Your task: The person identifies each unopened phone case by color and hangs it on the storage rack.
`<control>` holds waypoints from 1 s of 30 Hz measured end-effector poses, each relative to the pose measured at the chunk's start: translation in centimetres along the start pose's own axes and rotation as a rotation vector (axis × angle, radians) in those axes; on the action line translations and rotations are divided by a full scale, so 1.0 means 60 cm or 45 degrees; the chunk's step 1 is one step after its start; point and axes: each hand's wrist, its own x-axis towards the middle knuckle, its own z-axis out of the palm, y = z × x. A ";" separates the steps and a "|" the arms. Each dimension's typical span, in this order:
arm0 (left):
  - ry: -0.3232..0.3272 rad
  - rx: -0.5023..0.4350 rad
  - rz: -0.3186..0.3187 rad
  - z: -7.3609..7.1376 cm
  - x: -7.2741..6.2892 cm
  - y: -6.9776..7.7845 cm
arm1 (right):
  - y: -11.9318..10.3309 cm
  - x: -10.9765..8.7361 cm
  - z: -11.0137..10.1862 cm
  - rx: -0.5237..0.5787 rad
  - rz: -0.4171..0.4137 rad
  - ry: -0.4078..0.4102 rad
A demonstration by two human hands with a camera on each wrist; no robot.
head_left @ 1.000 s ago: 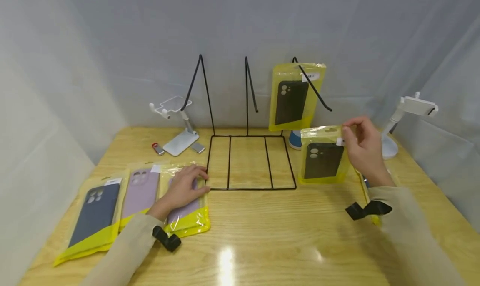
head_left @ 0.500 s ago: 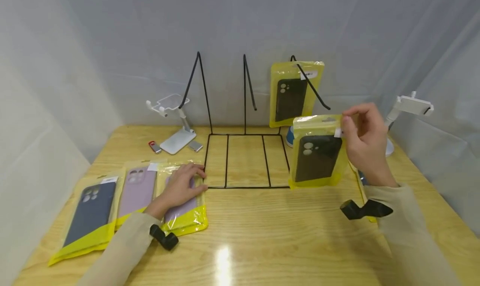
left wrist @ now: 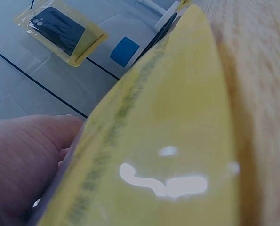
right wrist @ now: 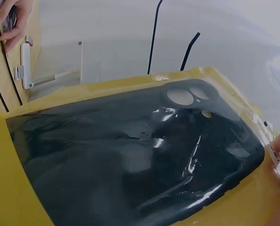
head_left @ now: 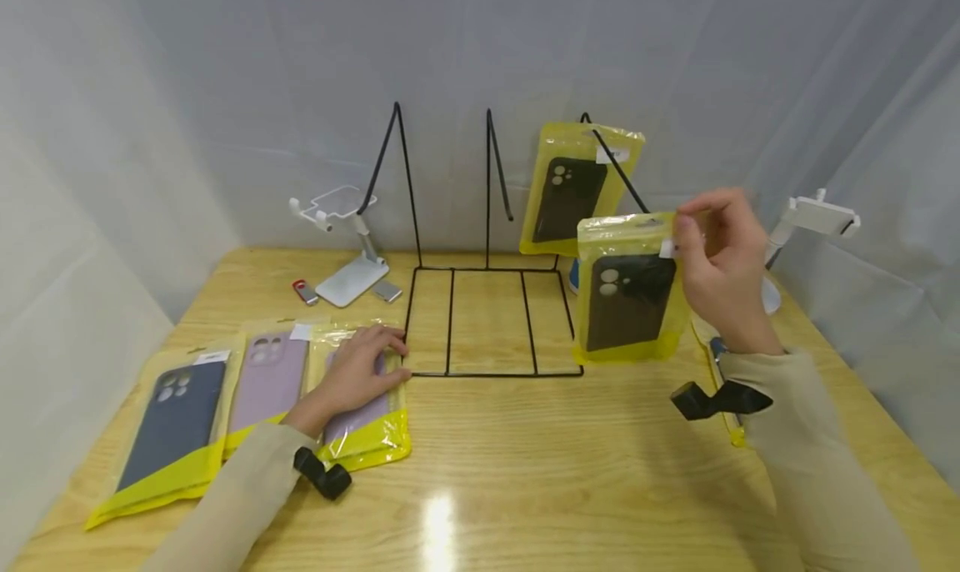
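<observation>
My right hand [head_left: 726, 268] pinches the top right corner of a yellow-edged clear pouch with a black phone case [head_left: 628, 301], held upright in front of the rack's right arm. In the right wrist view the black phone case [right wrist: 130, 155] fills most of the picture. Another bagged black phone case [head_left: 572, 198] hangs from the right arm of the black wire rack [head_left: 491, 375]. My left hand [head_left: 363, 370] lies over a bagged purple phone case [head_left: 360, 426], its fingertips and thumb at the left side of the rack's base.
On the left lie a bagged purple phone case [head_left: 268, 376] and a bagged dark blue one [head_left: 174, 418]. Behind them are a white phone stand [head_left: 352, 280], a red USB stick [head_left: 305, 292] and a small grey piece [head_left: 387, 291]. Another white stand [head_left: 821, 215] is at right, near a pouch [head_left: 735, 418].
My right hand has moved up and left with the bagged black phone case, bringing it near the tip of the rack's right arm. The hanging pouch has swung slightly left. My left hand stays put.
</observation>
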 end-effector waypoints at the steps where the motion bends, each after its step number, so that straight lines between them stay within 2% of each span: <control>1: 0.001 0.000 0.001 0.000 0.000 0.000 | 0.003 0.002 0.000 0.007 0.013 -0.003; 7: 0.001 0.005 -0.003 -0.002 -0.004 0.001 | 0.023 0.013 0.007 0.076 0.044 -0.001; 11: 0.002 0.009 -0.003 -0.002 -0.006 0.002 | 0.032 0.020 0.008 -0.021 0.045 -0.027; 14: 0.007 0.003 -0.002 -0.003 -0.005 0.004 | 0.042 0.028 0.009 -0.091 0.083 -0.034; 19: 0.010 -0.003 -0.010 -0.004 -0.006 0.006 | 0.066 0.046 0.015 -0.125 0.171 -0.062; 26: 0.005 -0.008 -0.008 -0.001 -0.010 0.006 | 0.085 0.070 0.030 -0.137 0.186 -0.132; 30: 0.000 -0.012 -0.006 -0.001 -0.010 0.008 | 0.091 0.080 0.039 -0.208 0.207 -0.191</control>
